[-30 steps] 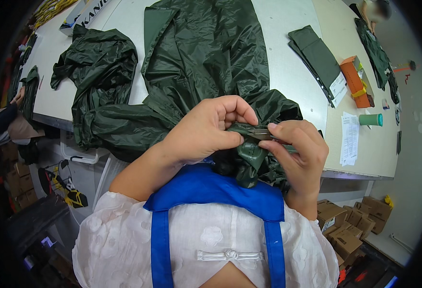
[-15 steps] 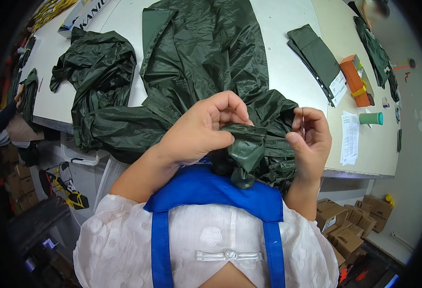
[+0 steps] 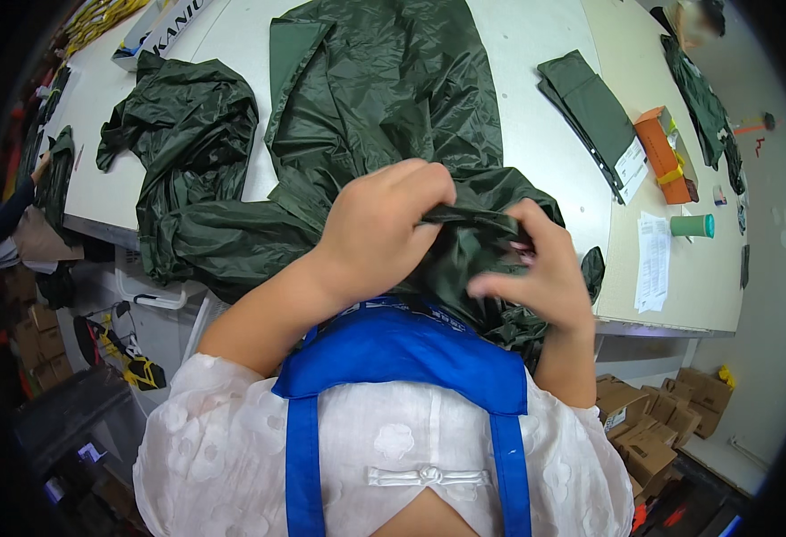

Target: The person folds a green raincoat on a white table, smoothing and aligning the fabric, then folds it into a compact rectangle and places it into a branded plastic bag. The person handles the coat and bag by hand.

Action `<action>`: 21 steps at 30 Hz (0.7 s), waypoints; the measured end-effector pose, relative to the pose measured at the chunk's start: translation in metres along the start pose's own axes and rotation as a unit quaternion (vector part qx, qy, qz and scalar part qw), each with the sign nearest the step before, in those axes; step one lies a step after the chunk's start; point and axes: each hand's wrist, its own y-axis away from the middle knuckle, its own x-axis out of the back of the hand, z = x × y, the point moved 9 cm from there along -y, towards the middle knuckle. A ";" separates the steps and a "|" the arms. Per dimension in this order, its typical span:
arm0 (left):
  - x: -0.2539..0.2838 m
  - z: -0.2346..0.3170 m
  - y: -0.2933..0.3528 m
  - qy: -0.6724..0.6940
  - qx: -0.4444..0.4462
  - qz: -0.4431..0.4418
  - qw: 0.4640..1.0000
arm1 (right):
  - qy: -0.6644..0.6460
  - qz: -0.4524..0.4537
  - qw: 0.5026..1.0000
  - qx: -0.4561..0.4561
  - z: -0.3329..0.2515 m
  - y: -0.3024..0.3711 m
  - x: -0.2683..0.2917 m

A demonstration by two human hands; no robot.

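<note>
A dark green garment is made of thin, glossy, crinkled cloth, a blue apron of smoother matt cloth, a white blouse of textured cloth, and brown boxes of cardboard.

1. One bare left hand, one bare right hand
2. One large green garment
3. One folded green bundle
4. One orange box
5. One green cylinder
6. One blue apron with two straps
7. At least four brown cartons, perhaps more, since they overlap dimly
8. Two co-workers at the edges

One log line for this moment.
left hand: gripping green garment | right hand: at garment, thumb spread | table: orange box, papers
</note>
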 end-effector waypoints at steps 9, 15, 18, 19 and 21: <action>-0.029 0.039 0.015 -0.001 -0.197 -0.014 0.980 | 0.029 0.364 0.915 0.173 0.000 0.016 0.055; -0.006 -0.013 0.004 -0.169 -0.017 0.057 0.984 | -0.089 0.147 0.981 0.084 0.017 0.003 0.018; -0.012 -0.033 0.004 -0.099 0.104 0.002 0.990 | -0.278 0.105 0.955 0.026 0.020 -0.013 -0.008; -0.015 -0.039 0.006 -0.065 0.149 -0.017 0.987 | -0.289 0.110 0.950 0.032 0.019 -0.016 -0.009; -0.021 -0.031 0.003 0.020 0.124 -0.052 0.991 | -0.226 0.168 0.960 0.013 0.031 -0.021 -0.001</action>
